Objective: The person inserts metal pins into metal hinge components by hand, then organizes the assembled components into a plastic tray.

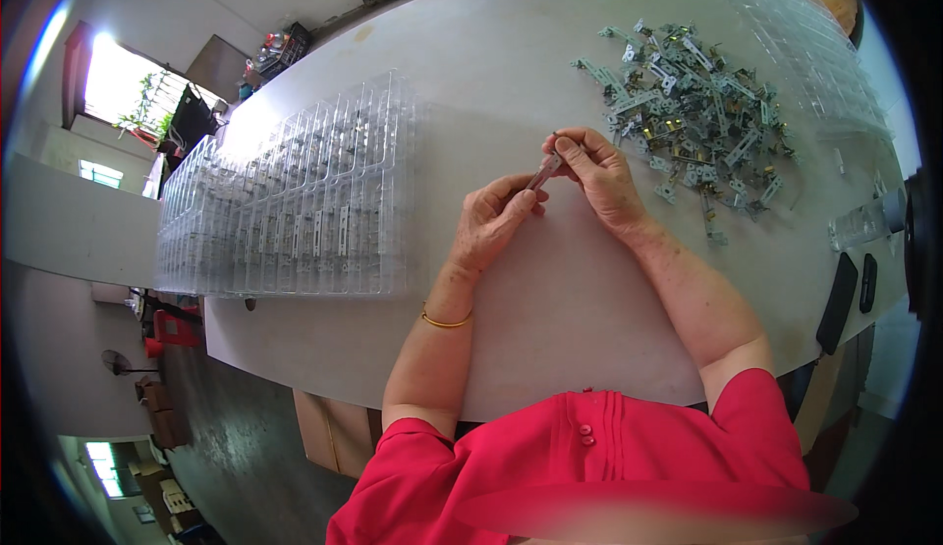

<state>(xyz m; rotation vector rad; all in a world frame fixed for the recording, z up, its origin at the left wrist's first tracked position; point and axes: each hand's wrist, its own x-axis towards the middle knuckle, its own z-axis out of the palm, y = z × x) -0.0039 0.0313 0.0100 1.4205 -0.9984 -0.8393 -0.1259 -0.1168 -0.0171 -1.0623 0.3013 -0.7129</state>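
A small metal part [546, 169] is pinched between the fingertips of the left hand [494, 223] and right hand [599, 178] above the desk's [550, 319] middle. Clear plastic trays [290, 201] are stacked toward its left edge; loose metal parts [693, 118] are heaped toward the far right corner.

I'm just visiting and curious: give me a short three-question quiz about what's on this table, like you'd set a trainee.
1. True or false: both hands hold one small metal part between them.
2. Where does the pile of loose metal parts lie? A) to the person's right B) to the person's left C) on the floor
3. Fill in: the clear plastic trays lie beside the ____ hand.

Key: 1 true, the left hand and right hand both pinch it; 2 A; 3 left.
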